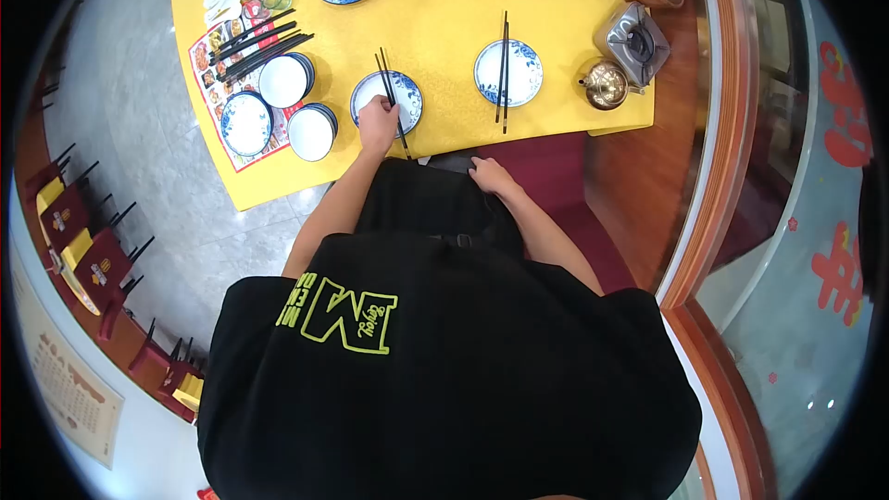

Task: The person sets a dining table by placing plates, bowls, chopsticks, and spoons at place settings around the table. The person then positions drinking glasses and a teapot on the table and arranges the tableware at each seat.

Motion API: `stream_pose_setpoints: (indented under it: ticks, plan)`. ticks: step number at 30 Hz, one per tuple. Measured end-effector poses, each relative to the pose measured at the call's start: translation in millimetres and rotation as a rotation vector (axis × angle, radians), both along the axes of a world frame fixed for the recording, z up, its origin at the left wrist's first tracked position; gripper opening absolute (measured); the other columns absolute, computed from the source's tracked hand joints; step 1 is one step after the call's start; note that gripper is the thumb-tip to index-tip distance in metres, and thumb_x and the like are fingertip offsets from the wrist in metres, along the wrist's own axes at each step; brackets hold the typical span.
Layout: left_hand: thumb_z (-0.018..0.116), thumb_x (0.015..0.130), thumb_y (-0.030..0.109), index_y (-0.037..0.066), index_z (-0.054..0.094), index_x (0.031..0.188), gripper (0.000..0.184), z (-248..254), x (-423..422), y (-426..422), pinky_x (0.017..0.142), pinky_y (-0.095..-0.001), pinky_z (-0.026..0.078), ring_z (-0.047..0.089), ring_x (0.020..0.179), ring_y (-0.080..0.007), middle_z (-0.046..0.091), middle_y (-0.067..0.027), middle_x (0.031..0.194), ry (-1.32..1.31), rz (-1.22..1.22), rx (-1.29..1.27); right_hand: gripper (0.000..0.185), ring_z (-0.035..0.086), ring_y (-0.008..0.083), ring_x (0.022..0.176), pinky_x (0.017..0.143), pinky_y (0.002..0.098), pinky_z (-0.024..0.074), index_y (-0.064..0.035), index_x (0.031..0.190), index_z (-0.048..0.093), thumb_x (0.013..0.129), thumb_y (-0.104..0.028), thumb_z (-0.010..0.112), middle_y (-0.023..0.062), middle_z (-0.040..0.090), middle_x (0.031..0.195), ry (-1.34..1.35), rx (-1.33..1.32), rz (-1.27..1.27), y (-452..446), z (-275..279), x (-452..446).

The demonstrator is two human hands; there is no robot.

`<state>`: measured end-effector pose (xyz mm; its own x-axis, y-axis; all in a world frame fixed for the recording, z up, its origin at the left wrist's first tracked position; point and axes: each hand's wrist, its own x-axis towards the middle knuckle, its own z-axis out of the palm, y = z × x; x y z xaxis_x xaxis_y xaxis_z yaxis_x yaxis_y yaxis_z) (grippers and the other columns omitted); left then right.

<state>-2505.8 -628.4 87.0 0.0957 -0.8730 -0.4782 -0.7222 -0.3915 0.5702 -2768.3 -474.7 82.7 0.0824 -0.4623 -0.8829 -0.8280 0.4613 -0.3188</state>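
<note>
Black shirt (519, 361) at six o'clock | our left hand (378, 125) pinches black chopsticks (404, 141) at the patterned plate (412, 97), eleven o'clock | our right hand (493, 176) at one, grip: we cannot tell | light, level pinch best keeps our pair parallel

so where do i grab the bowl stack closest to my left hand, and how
Likely cup the bowl stack low around its outer walls, from the near right: nothing stands against it there, while the other stack crowds its far side.
</note>
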Motion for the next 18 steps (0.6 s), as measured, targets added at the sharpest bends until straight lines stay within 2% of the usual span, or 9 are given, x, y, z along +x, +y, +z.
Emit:
stream_pose_setpoints:
  ticks: [4,9,11,12,14,15,16,17,18]
  plan:
    - [0.081,0.088,0.021,-0.004,0.073,0.111,0.034,3.3,-2.1,2.7,0.083,-0.0426,0.059,0.076,0.090,-0.0349,0.078,-0.0184,0.095,0.021,0.020,0.014,0.055,0.060,0.0465,0.128,0.109,0.0512,0.0485,0.0052,0.144,0.057,0.104,-0.032,0.059,0.0330,0.063,0.135,-0.023,-0.103,-0.031,7.8,14.0,-6.1]
    - [0.081,0.090,0.020,-0.005,0.070,0.113,0.036,-2.2,3.8,4.5,0.081,-0.0419,0.060,0.077,0.087,-0.0332,0.078,-0.0202,0.095,0.112,0.055,-0.042,0.051,0.062,0.0464,0.126,0.107,0.0517,0.0500,0.0073,0.137,0.059,0.106,-0.033,0.057,0.0322,0.064,0.133,-0.034,-0.197,0.042,10.2,5.1,-6.2]
    - [0.081,0.090,0.021,-0.006,0.068,0.117,0.040,-5.0,8.1,6.3,0.082,-0.0428,0.060,0.076,0.089,-0.0340,0.077,-0.0216,0.098,0.144,0.040,-0.058,0.053,0.063,0.0461,0.124,0.105,0.0522,0.0506,0.0076,0.135,0.061,0.105,-0.037,0.057,0.0325,0.066,0.131,0.050,-0.048,0.117,-11.3,26.8,-1.3]
    - [0.079,0.091,0.023,-0.007,0.067,0.119,0.042,-1.2,11.3,6.3,0.085,-0.0444,0.059,0.075,0.094,-0.0366,0.076,-0.0233,0.103,0.119,0.015,-0.023,0.053,0.063,0.0461,0.124,0.105,0.0522,0.0506,0.0076,0.135,0.061,0.105,-0.037,0.057,0.0325,0.066,0.131,0.037,-0.054,0.143,-25.1,32.4,-0.2]
    - [0.077,0.093,0.024,-0.007,0.067,0.123,0.044,10.6,20.7,7.0,0.089,-0.0454,0.058,0.074,0.100,-0.0409,0.076,-0.0248,0.107,0.038,-0.068,-0.078,0.057,0.065,0.0458,0.121,0.104,0.0515,0.0515,0.0078,0.134,0.062,0.105,-0.041,0.058,0.0322,0.068,0.127,0.023,0.136,0.276,-57.3,34.6,2.0]
    - [0.076,0.093,0.024,-0.007,0.067,0.123,0.044,27.9,25.9,7.1,0.090,-0.0459,0.058,0.073,0.101,-0.0422,0.076,-0.0249,0.107,-0.002,-0.115,-0.126,0.059,0.067,0.0461,0.119,0.104,0.0502,0.0517,0.0071,0.134,0.063,0.104,-0.044,0.058,0.0320,0.070,0.125,-0.020,-0.004,0.235,-63.1,27.3,4.0]
    - [0.073,0.095,0.022,-0.007,0.069,0.119,0.038,57.7,34.9,-4.1,0.087,-0.0436,0.060,0.075,0.100,-0.0406,0.076,-0.0243,0.107,0.137,-0.077,-0.178,0.056,0.068,0.0437,0.118,0.103,0.0476,0.0528,0.0067,0.134,0.063,0.104,-0.041,0.059,0.0305,0.071,0.124,-0.053,-0.166,0.108,-79.5,42.2,15.1]
    - [0.071,0.097,0.018,-0.005,0.072,0.115,0.029,83.9,45.3,-18.7,0.081,-0.0409,0.060,0.076,0.096,-0.0359,0.077,-0.0204,0.105,0.289,0.041,-0.168,0.053,0.070,0.0412,0.117,0.102,0.0450,0.0539,0.0062,0.134,0.063,0.105,-0.038,0.061,0.0290,0.072,0.123,-0.089,-0.327,-0.026,-99.2,66.2,30.9]
    - [0.069,0.098,0.016,-0.002,0.072,0.115,0.025,100.9,65.4,-35.9,0.078,-0.0395,0.060,0.076,0.094,-0.0332,0.077,-0.0189,0.104,0.246,0.030,-0.268,0.053,0.070,0.0412,0.117,0.102,0.0450,0.0539,0.0062,0.134,0.063,0.105,-0.038,0.061,0.0290,0.072,0.123,-0.097,-0.337,-0.020,-113.8,73.1,43.8]
